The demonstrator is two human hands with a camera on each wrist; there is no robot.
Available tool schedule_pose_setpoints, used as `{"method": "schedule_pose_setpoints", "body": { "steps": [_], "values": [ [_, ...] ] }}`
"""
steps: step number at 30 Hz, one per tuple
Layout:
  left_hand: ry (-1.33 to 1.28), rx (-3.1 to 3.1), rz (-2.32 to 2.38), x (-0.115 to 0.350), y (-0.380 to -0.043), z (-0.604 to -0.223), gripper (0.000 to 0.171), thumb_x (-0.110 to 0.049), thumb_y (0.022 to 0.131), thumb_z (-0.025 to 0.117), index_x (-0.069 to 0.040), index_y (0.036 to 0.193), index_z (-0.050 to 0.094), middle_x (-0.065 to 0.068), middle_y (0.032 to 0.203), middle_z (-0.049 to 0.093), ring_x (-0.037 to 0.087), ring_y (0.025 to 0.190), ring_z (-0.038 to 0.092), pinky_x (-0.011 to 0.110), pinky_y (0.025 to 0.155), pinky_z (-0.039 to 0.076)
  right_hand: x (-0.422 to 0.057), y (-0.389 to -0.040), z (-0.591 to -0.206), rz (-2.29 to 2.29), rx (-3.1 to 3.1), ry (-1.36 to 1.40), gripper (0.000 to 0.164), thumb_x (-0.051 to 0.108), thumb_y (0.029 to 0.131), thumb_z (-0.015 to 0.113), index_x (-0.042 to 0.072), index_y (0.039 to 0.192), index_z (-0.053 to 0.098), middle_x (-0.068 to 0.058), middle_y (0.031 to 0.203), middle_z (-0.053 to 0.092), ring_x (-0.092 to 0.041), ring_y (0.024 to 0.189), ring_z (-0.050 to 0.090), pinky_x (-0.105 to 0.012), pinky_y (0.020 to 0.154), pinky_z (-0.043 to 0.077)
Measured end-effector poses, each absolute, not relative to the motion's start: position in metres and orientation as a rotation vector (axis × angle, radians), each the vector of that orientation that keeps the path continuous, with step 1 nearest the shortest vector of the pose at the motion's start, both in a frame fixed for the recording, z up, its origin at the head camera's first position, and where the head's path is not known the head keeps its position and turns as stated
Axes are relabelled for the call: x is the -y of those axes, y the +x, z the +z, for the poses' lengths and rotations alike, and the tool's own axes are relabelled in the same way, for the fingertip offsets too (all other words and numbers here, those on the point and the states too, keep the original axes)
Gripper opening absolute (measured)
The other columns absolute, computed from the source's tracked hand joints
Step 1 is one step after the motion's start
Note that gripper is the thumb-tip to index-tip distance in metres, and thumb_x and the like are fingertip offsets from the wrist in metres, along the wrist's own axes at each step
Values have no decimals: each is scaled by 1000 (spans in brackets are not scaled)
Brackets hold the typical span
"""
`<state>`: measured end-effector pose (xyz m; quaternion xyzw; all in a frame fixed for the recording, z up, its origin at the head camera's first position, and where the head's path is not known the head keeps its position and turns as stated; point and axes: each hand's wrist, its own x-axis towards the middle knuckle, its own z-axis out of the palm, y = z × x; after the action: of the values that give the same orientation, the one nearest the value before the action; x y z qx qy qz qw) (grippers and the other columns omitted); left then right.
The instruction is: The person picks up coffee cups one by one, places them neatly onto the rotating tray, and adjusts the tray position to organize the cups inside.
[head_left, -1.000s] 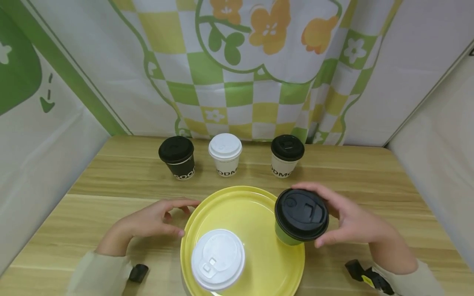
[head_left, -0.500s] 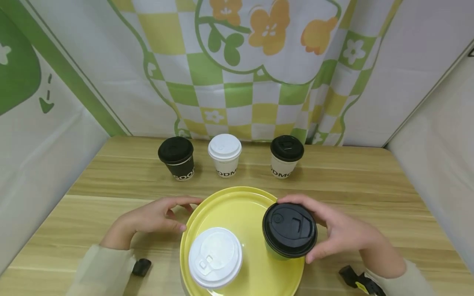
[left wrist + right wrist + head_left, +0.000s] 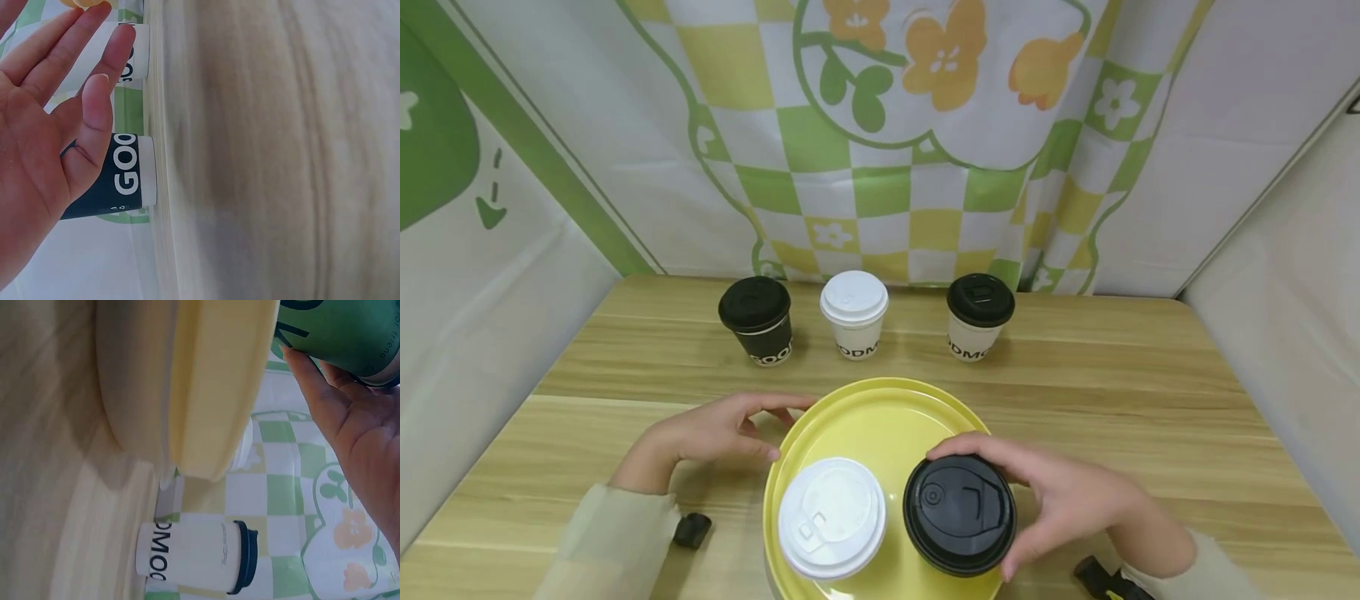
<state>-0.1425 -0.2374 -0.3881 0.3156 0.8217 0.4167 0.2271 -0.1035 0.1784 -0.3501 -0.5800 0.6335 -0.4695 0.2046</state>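
Observation:
My right hand grips a green paper cup with a black lid, thumb on one side and fingers on the other. That cup is upright over the right part of a round yellow tray; whether its base touches the tray cannot be seen. A larger cup with a white lid stands on the tray's left part. At the tray's left rim my left hand has its fingertips and thumb against the edge. The left wrist view shows its fingers extended, holding no cup.
Along the back of the wooden table stand a dark cup with a black lid, a white cup with a white lid and a white cup with a black lid. Behind them hangs a checkered curtain.
My right hand has carried the green cup left and toward me, from the tray's right rim to beside the white-lidded cup. The left hand has slid slightly forward along the rim.

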Motion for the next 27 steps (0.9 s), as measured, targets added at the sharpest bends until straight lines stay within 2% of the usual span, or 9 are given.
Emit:
{"method": "schedule_pose_setpoints", "body": {
  "steps": [5,16,27],
  "values": [
    [872,-2240,1168,237,-144,-388,66,-20,88,74,-13,148,48,7,137,60,8,115,55,30,83,54,-171,-100,-353,-1273,-1698,-1668,102,17,72,89,-2,150,25,-13,146,47,-22,134,49,-37,112,42],
    [866,-2253,1135,235,-144,-385,65,-21,89,74,-12,148,47,8,134,62,9,114,57,29,81,54,-159,-90,-357,-1254,-1590,-1675,87,17,83,81,0,149,27,-14,145,46,-22,133,46,-36,112,41],
    [880,-2263,1127,235,-146,-384,63,-21,90,73,-11,147,48,12,130,63,11,114,58,28,79,54,-150,-88,-362,-1238,-1530,-1662,89,15,83,80,2,151,24,-14,147,43,-23,136,45,-38,112,42]
  ]
}}
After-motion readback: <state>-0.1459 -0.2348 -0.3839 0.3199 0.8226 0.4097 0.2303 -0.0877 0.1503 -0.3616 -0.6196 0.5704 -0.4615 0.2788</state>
